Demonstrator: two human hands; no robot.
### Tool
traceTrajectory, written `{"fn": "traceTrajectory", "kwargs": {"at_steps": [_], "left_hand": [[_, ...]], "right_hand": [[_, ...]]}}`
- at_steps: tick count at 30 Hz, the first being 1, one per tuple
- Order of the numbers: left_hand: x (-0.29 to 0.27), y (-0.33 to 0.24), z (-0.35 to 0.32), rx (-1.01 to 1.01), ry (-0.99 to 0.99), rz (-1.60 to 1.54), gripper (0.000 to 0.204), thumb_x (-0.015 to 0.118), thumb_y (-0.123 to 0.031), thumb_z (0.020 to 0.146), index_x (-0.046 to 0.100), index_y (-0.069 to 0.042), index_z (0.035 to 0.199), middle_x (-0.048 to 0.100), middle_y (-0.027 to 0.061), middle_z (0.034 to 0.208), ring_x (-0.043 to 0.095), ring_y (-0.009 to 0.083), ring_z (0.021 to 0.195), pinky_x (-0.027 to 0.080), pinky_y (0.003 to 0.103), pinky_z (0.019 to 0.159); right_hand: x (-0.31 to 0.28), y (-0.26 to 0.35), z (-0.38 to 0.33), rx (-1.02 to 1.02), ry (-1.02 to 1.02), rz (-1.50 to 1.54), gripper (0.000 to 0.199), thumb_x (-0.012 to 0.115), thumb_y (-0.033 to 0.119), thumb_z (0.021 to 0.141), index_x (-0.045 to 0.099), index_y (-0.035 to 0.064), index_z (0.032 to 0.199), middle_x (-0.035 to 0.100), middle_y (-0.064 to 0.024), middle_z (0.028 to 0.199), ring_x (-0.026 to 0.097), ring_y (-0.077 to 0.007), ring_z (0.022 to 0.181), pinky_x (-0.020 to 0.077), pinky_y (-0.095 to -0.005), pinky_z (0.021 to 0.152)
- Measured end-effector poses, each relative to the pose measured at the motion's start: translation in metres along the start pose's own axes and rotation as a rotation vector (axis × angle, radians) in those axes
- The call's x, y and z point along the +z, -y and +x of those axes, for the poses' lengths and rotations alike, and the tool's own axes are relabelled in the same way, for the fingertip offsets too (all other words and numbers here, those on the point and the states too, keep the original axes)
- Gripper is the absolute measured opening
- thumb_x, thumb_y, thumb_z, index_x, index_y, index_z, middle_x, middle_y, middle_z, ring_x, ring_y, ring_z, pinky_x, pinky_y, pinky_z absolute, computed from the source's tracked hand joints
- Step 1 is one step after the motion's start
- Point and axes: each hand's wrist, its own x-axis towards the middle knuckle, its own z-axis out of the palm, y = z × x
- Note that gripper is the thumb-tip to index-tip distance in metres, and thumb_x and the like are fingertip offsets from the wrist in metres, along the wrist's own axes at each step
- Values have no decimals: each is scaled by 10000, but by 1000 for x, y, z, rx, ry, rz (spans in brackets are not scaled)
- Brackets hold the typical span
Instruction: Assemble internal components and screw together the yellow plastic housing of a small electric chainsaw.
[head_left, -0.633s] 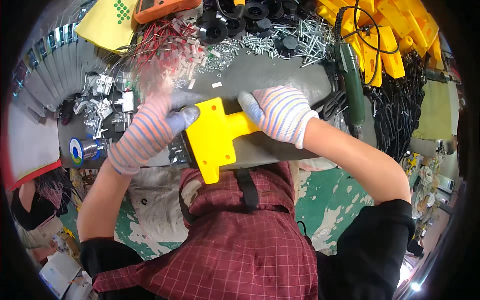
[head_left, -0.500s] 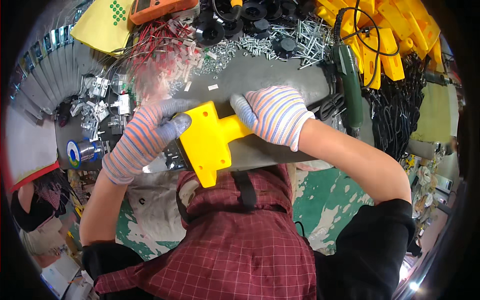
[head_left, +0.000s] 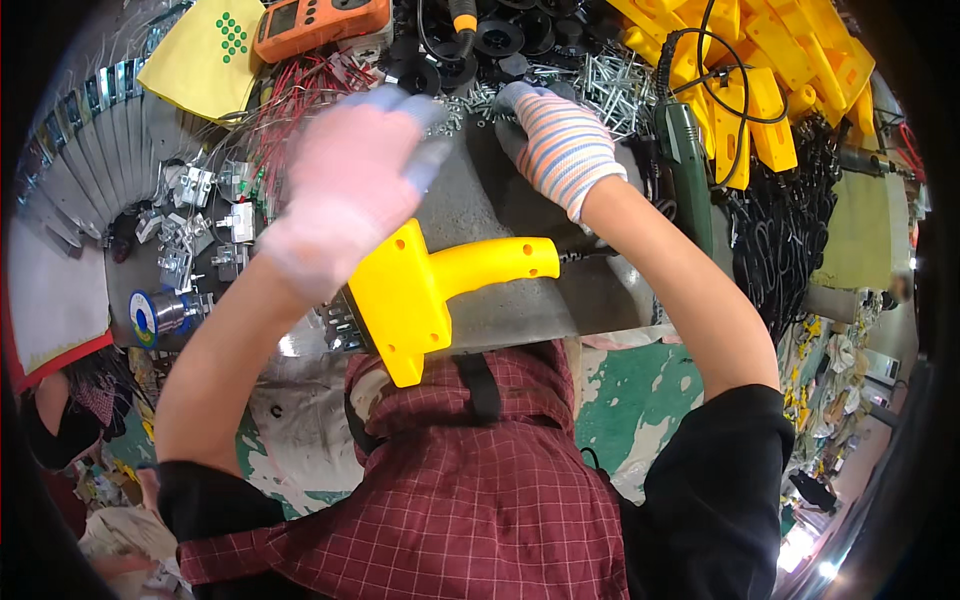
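The yellow pistol-shaped plastic housing (head_left: 400,300) lies by the table's near edge, its handle pointing right and its lower end over the edge. Neither hand touches it. My left hand (head_left: 355,180), in a striped glove and blurred by motion, is raised above and left of the housing, near the red wires and the small nuts. Its fingers look spread, with the thumb apart. My right hand (head_left: 562,140), gloved too, reaches to the near side of the loose screws (head_left: 612,90). Its thumb and forefinger are apart, and I see nothing between them.
Black spools (head_left: 500,38) and an orange meter (head_left: 320,22) stand at the back. A green power screwdriver (head_left: 685,165) with a cable lies at right, before piled yellow housings (head_left: 790,60) and black cords (head_left: 780,220). Metal brackets (head_left: 190,185) and a solder spool (head_left: 155,315) are at left.
Both hands have let go of the yellow housing, which now rests on the table. They have moved away toward the back, the right to the screws, the left toward the small nuts.
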Motion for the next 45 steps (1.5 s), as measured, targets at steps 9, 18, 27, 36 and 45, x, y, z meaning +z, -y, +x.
{"fn": "traceTrajectory", "kwargs": {"at_steps": [9,18,27,36,45], "left_hand": [[54,6,51,160,105,332,266,647,-218,822,651,-125,1071,666,131,946,650,334,910,504,444,834],[53,18,42,137,70,254,250,683,-177,796,637,-112,1033,663,147,951,650,347,909,518,431,830],[48,7,43,77,181,316,209,638,-172,844,655,-133,1049,667,160,1033,649,356,949,513,423,872],[45,27,33,-49,23,-249,158,639,-134,877,661,-76,1022,688,148,931,658,343,879,528,369,768],[36,27,31,68,-128,-176,190,654,-137,864,674,-44,1029,699,141,982,665,309,928,522,369,825]], "right_hand": [[-16,-34,-27,-156,61,135,228,651,181,813,663,71,1012,625,-183,964,618,-379,907,511,-451,804],[-13,-27,-14,-28,81,16,262,624,265,869,646,65,1036,664,-202,961,641,-376,941,524,-459,819],[-24,-23,-19,-70,93,91,210,630,240,844,603,55,940,673,-179,911,649,-359,875,525,-447,771],[-11,-14,-7,-558,-25,-189,219,622,126,772,635,117,991,648,-94,875,649,-302,838,536,-421,698],[-3,-7,-11,-536,-104,-225,248,568,105,814,629,125,1053,644,-92,932,650,-284,858,547,-398,707]]}}
